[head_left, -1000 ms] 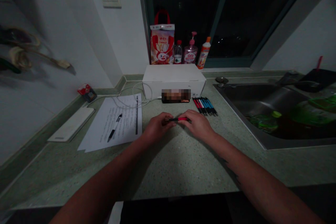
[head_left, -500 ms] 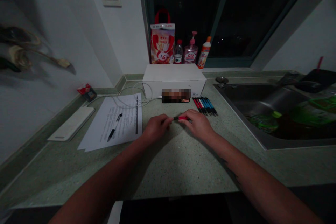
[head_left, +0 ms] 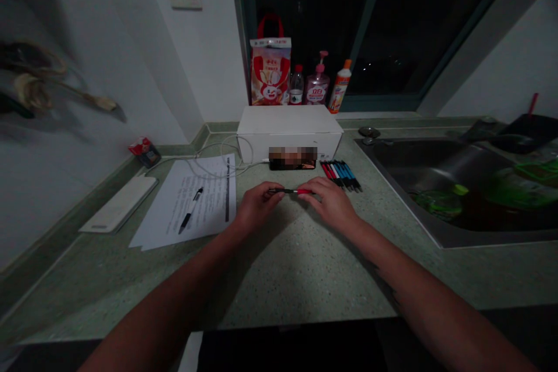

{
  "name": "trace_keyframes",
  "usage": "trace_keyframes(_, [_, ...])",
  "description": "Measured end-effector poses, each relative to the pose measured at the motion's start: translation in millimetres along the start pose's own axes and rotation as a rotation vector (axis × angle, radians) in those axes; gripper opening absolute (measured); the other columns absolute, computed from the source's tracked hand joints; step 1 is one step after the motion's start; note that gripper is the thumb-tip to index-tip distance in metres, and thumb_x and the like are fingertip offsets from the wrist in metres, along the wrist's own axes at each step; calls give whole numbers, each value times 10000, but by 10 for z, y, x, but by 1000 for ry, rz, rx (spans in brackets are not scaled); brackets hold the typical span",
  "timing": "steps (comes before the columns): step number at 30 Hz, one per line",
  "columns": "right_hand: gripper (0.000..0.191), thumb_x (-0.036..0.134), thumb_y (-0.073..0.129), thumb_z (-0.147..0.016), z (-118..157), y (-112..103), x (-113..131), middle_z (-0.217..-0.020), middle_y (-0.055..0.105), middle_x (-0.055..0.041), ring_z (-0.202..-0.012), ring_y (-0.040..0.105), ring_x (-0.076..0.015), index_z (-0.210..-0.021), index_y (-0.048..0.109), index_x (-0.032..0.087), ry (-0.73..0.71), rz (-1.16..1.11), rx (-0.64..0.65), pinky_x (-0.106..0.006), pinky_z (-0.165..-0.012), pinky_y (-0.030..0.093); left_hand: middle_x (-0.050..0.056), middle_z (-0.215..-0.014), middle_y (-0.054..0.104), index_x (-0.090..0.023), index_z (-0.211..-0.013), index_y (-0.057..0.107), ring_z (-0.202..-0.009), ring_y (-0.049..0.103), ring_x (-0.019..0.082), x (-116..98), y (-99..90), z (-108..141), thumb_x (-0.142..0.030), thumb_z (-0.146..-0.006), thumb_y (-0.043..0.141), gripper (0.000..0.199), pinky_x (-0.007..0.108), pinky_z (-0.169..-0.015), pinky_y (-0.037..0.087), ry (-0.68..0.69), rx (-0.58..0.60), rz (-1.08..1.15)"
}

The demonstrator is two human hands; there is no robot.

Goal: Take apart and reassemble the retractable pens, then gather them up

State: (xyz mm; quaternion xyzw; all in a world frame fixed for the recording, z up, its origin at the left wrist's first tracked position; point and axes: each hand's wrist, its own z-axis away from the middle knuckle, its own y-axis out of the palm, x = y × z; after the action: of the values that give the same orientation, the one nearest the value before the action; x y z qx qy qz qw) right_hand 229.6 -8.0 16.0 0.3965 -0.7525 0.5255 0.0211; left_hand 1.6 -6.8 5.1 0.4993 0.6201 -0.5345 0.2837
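Note:
A red and black pen (head_left: 289,190) lies level between my two hands, just above the counter. My left hand (head_left: 258,202) is closed on its black end. My right hand (head_left: 330,199) pinches the red barrel. Part of each end is hidden by the fingers. Just beyond my right hand, several pens (head_left: 342,175) in red, white and blue lie side by side in a row. Behind my hands, a phone (head_left: 292,158) leans against a white box (head_left: 289,122).
Printed papers (head_left: 185,203) with a black and white pen (head_left: 190,210) on them lie to the left. A white cable (head_left: 209,173) crosses them to the phone. At the far left is a flat white slab (head_left: 120,204). The sink (head_left: 436,238) bounds the right side.
My left hand has shifted slightly on the pen, and more of the pen's black part now shows between my hands. The things around them stay in place.

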Motion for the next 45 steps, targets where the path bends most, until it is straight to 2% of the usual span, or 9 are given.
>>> trace_keyframes(5, [158,319,643,-999,20,39,25,-949,754,-63,-885,688,-216,-1029,778,242,20,5,44,-354,-815,521,66,-972,795,-196,-957,758,-861,725,206,-21,37,38,-297,-900,664,149,337,-830,569,24,1,-65])
trace_keyframes(11, [137,312,670,-985,38,47,-7,-940,750,-56,-885,691,-219,-1020,770,225,12,27,22,-345,-788,515,50,-887,787,-191,-903,765,-808,713,203,-32,37,36,-314,-911,650,168,333,-784,559,-27,48,-113])
trace_keyframes(17, [106,304,697,-966,33,63,-13,-968,746,-65,-939,678,-232,-977,765,223,-35,-7,2,-362,-836,512,52,-927,783,-190,-942,753,-838,711,201,-23,21,33,-262,-902,663,122,330,-791,553,36,26,-120])
trace_keyframes(20, [108,295,693,-966,27,60,-13,-960,743,-72,-936,671,-238,-966,766,216,-22,0,-14,-375,-853,508,45,-885,777,-180,-926,752,-797,703,192,-10,21,35,-271,-917,657,132,315,-749,544,56,66,-131])
trace_keyframes(28, [201,335,613,-1015,48,69,21,-979,737,-69,-883,683,-214,-1067,759,208,20,4,121,-326,-779,489,42,-892,777,-217,-975,758,-793,707,200,44,10,32,-209,-904,655,126,337,-730,560,161,59,-204])
trace_keyframes(34, [272,305,498,-1055,33,112,36,-963,741,-80,-884,676,-214,-1058,749,201,37,3,252,-322,-783,466,37,-865,772,-232,-923,771,-818,701,206,79,-20,7,-156,-894,656,140,365,-782,566,347,81,-268])
trace_keyframes(38, [250,269,486,-1042,24,129,43,-930,740,-62,-844,663,-203,-1051,727,206,94,-50,261,-311,-761,447,36,-857,775,-221,-935,774,-791,700,193,102,-11,-3,-141,-902,642,157,347,-749,560,365,52,-240])
trace_keyframes(42, [277,264,462,-1037,29,126,29,-826,715,-36,-768,639,-185,-901,698,210,86,-102,309,-296,-723,424,49,-852,780,-216,-926,788,-803,705,202,111,-3,-4,-152,-904,661,144,364,-771,560,394,67,-224])
trace_keyframes(45, [240,295,471,-1035,44,114,32,-895,728,-51,-822,651,-197,-987,691,212,87,-132,279,-302,-744,434,48,-861,786,-227,-932,792,-801,707,201,110,4,-1,-165,-906,674,136,359,-764,563,370,55,-208])
